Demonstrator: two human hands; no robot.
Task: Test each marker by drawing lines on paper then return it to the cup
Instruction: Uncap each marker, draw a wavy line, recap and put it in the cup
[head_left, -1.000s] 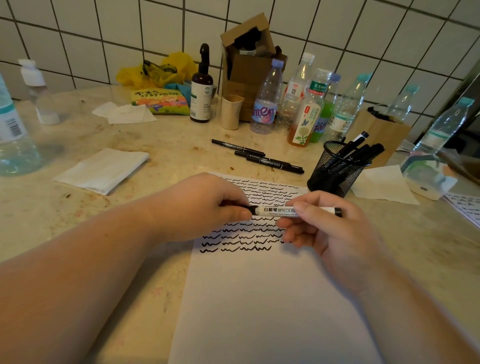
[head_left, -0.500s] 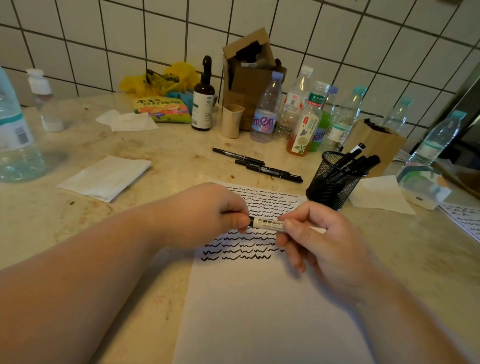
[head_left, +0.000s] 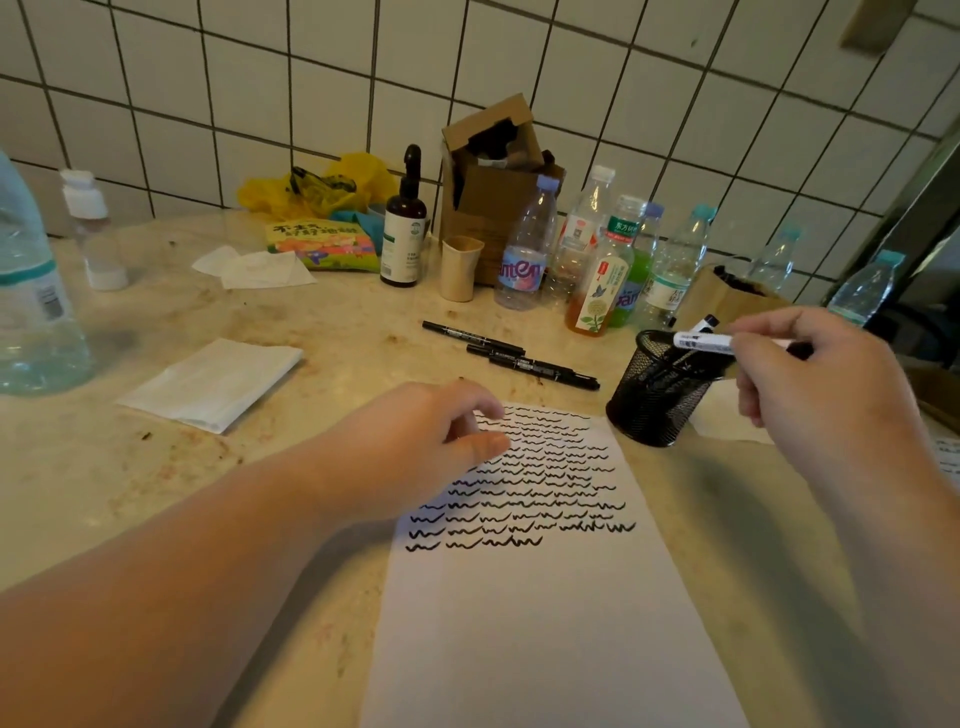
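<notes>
Now step is putting back. Right hand (head_left: 826, 395) pinches white marker (head_left: 704, 341), held flat just above black mesh cup (head_left: 657, 400) near surface's right edge. Left hand (head_left: 415, 447) loose, fingers relaxed, holding nothing, over paper (head_left: 545, 623). Next: tip marker upright, drop in cup.

A white marker (head_left: 702, 341) lies level above the black mesh cup (head_left: 655, 400), which holds dark markers. The paper (head_left: 540, 613) beside it carries rows of black squiggles.

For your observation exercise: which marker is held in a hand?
The white-barrelled marker, pinched by the right hand over the mesh cup; the others lie loose or stand inside.
</notes>
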